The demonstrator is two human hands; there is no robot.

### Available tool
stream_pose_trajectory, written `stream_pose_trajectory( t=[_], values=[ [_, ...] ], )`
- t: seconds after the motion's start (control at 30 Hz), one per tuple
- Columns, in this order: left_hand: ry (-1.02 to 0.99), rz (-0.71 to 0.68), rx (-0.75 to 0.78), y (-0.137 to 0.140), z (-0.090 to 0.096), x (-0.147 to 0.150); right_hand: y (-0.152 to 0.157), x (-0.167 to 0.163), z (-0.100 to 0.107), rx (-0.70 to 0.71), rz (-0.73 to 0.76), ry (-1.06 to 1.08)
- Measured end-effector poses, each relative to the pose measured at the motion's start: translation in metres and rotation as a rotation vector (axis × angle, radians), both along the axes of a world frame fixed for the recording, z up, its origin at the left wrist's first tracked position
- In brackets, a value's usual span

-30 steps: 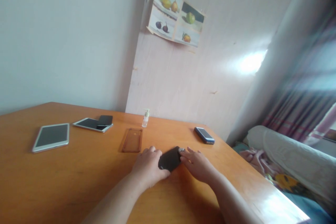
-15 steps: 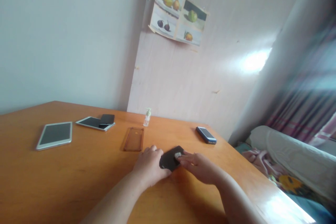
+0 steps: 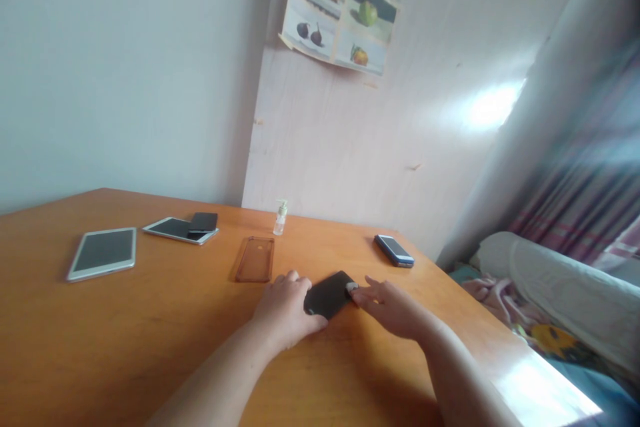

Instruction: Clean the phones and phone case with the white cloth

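A black smartphone point(image 3: 329, 296) lies at an angle on the wooden table in front of me. My left hand point(image 3: 286, 307) grips its near left end, thumb along the lower edge and fingers round the upper one. At the phone's right end, my right hand point(image 3: 383, 303) presses a small white wad point(image 3: 351, 287), perhaps tissue or cotton, against the dark surface with its fingertips. Just beyond my left hand lies a clear brownish phone case point(image 3: 255, 259). Behind that stands a small pump bottle point(image 3: 281, 217) of clear liquid.
On the left of the table point(image 3: 165, 320) lie a white tablet point(image 3: 103, 253) and another tablet point(image 3: 175, 229) with a dark flat item point(image 3: 203, 222) on it. A phone in a blue case point(image 3: 395, 251) is at the back right. Past the right edge is bedding point(image 3: 545, 280).
My right hand has slid the white wad rightward, from nearer the middle of the phone to its right end. The left hand keeps its hold. The view has tilted slightly downward.
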State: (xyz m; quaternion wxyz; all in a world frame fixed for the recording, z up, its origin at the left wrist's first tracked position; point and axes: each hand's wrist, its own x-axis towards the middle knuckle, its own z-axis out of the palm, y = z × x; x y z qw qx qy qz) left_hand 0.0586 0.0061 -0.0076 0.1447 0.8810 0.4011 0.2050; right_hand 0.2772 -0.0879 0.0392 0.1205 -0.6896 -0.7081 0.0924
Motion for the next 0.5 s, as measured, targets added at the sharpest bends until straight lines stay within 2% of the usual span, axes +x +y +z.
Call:
stream_pose_trajectory(
  t=[0.07, 0.2, 0.27, 0.4, 0.5],
  values=[
    [-0.006, 0.0, 0.002, 0.0004, -0.001, 0.0002, -0.0012, -0.0023, 0.0016, -0.025, 0.063, 0.006],
    [0.002, 0.003, -0.002, 0.0005, -0.0016, 0.0002, -0.0023, -0.0093, 0.0064, -0.102, 0.324, 0.121],
    [0.001, 0.0, -0.001, 0.0003, -0.0013, 0.0, -0.0011, -0.0082, 0.0068, -0.09, 0.287, 0.132],
    [-0.005, 0.003, 0.003, 0.0003, -0.0012, 0.0, -0.0004, -0.002, 0.0044, -0.016, 0.068, 0.071],
    [-0.006, 0.011, -0.005, 0.0006, -0.0018, 0.0003, -0.0031, -0.0069, 0.0042, -0.072, 0.18, 0.084]
  ],
)
